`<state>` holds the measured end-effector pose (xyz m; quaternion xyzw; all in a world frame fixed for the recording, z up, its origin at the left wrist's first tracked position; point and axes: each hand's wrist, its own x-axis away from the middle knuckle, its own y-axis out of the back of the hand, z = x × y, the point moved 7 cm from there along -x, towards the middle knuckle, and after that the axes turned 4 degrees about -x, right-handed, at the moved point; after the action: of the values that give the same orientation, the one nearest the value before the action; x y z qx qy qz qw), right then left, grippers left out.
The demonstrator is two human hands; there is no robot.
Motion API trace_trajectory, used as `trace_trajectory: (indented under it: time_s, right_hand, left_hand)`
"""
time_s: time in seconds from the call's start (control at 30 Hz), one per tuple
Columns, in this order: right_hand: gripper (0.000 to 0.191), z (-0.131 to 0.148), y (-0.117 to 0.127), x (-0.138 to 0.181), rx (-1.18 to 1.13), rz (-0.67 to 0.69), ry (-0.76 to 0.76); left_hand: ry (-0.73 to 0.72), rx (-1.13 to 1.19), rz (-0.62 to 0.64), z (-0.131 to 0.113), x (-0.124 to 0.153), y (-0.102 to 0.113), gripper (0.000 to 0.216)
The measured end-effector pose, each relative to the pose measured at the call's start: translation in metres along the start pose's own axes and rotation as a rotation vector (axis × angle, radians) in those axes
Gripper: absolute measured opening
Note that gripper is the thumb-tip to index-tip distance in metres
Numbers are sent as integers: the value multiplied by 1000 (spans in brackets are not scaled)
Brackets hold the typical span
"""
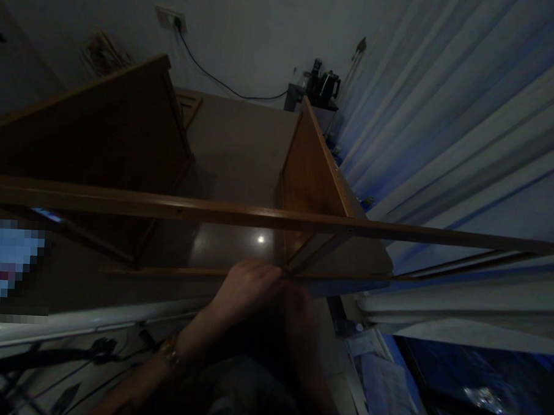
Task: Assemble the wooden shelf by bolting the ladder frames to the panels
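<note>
A wooden shelf frame fills the dim view, seen from above. Its long top rail (276, 218) runs across the picture, with upright side panels at the left (101, 132) and at the middle right (313, 166). My left hand (248, 287), with a bracelet on the wrist, rests on the lower rail (164, 271). Its fingers are curled over the rail where a slanted strut (314, 251) meets it. My right hand (300, 315) lies just right of the left hand and below the same joint. It is very dark and its fingers do not show.
Pale curtains (446, 117) hang along the right side. A kettle (329, 84) stands on a small stand in the far corner, and a cable runs to a wall socket (169, 17). Papers (382, 380) lie at the lower right and cables (45, 356) at the lower left.
</note>
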<state>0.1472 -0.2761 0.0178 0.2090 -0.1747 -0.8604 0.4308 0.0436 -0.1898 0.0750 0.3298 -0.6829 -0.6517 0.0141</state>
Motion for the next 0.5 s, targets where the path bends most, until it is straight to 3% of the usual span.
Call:
trace_trajectory:
  time_s: [0.13, 0.2, 0.37, 0.5]
  right_hand:
    - [23, 24, 12, 2, 260, -39, 391]
    - [20, 32, 13, 2, 319, -70, 501]
    - [20, 35, 10, -3, 294, -89, 549]
    - [22, 22, 5, -5, 141, -17, 420]
  left_hand:
    - [-7, 10, -20, -2, -2, 1, 28]
    - [-21, 15, -21, -4, -3, 1, 28]
    - [-26, 22, 2, -5, -7, -1, 24]
    - [-5, 58, 14, -7, -9, -1, 28]
